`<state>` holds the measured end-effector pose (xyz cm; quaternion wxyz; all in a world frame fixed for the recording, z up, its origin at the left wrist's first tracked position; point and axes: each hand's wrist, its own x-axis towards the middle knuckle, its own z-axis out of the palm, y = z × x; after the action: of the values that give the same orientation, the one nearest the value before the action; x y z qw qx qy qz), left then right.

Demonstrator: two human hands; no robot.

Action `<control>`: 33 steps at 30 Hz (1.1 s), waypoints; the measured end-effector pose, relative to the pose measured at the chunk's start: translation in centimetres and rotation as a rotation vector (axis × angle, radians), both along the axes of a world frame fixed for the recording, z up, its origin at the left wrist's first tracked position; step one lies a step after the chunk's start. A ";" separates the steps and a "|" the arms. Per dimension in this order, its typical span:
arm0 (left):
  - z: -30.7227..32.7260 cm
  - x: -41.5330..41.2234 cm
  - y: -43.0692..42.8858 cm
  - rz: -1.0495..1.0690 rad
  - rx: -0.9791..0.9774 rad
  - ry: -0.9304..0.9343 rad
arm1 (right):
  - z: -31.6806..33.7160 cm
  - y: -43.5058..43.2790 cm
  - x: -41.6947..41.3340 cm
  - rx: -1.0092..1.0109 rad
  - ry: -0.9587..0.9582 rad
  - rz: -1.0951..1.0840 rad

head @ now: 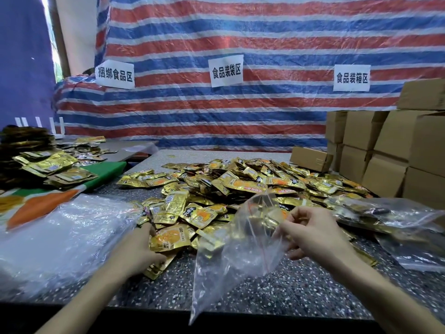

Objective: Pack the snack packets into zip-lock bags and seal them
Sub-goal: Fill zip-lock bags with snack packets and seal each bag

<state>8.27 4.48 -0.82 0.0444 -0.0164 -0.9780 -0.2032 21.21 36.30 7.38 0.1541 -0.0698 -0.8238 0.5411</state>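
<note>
On the dark speckled stone tabletop (240, 292) lies a wide heap of small gold foil snack packets (240, 184) printed with orange pictures, spreading from the middle of the surface to its far side. The left hand (137, 249) rests at the near edge of this heap, its fingers (150, 229) curled round a few of the packets and its thumb pressed on the lowest one. The right hand (313, 229) holds a clear plastic zip-lock bag (240, 251) just beside the heap; its fingers (292, 226) are bent and pinch the bag's upper rim. The bag hangs slantwise from that hand towards the near edge of the tabletop, and its red closing strip shows as a thin line along one side. Whether any packets are already inside it cannot be told, as the heap shines through the film. To the left, a stack of flat clear plastic bags (60, 225) lies on the tabletop, and beyond it bundles of larger gold packets (48, 165) rest on a green, white and orange cloth (108, 169). On the right, filled clear bags (385, 213) lie near a wall of plain brown cardboard boxes (385, 153). Behind everything hangs a red, white and blue striped tarpaulin (240, 44) bearing three white paper signs (226, 71) with black Chinese characters.
</note>
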 end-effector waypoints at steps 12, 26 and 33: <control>4.0 1.7 0.1 0.052 0.593 0.060 | 0.9 -1.8 -1.0 0.038 0.037 -0.009; 16.6 13.3 7.5 -0.407 0.318 0.117 | 1.0 -3.1 -1.4 0.011 0.054 0.014; 16.2 11.7 8.2 -0.334 0.138 0.104 | 1.2 -2.3 -0.8 -0.113 0.071 0.048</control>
<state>19.92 12.63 15.35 0.0616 -0.1858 -0.9419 -0.2730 20.41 33.95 8.58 0.1662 -0.0393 -0.7874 0.5923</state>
